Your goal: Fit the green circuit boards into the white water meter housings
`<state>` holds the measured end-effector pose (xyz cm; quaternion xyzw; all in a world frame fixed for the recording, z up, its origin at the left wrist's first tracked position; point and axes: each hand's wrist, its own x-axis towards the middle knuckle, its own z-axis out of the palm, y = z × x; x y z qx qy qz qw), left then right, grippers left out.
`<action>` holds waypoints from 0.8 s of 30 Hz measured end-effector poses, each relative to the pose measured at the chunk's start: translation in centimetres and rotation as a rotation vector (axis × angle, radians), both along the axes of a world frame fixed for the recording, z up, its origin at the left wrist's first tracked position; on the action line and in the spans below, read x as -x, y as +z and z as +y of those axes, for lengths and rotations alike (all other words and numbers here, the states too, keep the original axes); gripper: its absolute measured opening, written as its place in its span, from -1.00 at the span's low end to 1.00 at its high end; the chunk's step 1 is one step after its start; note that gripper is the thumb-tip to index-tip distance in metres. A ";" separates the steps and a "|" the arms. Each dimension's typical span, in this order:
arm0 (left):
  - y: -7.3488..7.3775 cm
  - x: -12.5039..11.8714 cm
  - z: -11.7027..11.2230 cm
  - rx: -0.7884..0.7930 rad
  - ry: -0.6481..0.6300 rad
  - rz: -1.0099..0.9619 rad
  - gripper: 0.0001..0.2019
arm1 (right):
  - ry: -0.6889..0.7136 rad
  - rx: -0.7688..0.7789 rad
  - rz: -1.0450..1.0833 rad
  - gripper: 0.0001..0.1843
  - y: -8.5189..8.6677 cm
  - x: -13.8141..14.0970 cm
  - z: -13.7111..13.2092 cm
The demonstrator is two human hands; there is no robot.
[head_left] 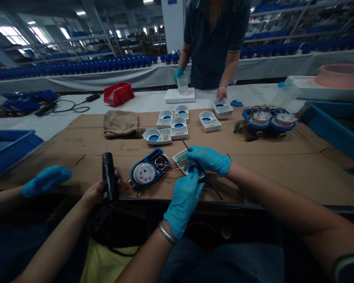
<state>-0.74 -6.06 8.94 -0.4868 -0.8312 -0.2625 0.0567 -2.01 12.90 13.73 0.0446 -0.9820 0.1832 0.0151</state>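
Note:
My gloved left hand (184,200), with a metal bangle on its wrist, grips the near edge of a white plastic cover (179,156) with a green circuit board in it. My gloved right hand (209,159) is closed around a thin dark rod (214,186) that slants across the cover; its exact kind I cannot make out. The fingers of both hands hide much of the cover. Thin coloured wires run from the board to a blue-cased water meter (144,173), which lies left of my hands with its dial facing up.
At left, a co-worker's bare hand holds an electric screwdriver (108,177) upright. Several white covers (178,125) stand beyond mine, near a brown cloth (120,124). Another co-worker opposite touches a cover (222,108). More meters (268,120) and a blue bin (327,125) are right.

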 end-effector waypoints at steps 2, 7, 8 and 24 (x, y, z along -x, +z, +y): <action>0.4 0.5 -0.2 0.019 0.040 0.013 -0.78 | 0.012 -0.042 0.009 -0.70 0.0 -0.1 0.0; 0.8 1.3 -2.0 0.008 0.043 0.057 -0.79 | 0.037 -0.132 -0.009 -0.69 0.5 -0.5 -1.2; 0.8 1.4 -2.2 0.002 0.033 0.063 -0.79 | 0.026 -0.132 -0.018 -0.69 0.6 -0.5 -1.5; 0.8 1.7 -3.1 -0.037 -0.012 -0.084 -0.75 | -0.067 -0.160 -0.117 -0.75 0.0 0.7 -2.9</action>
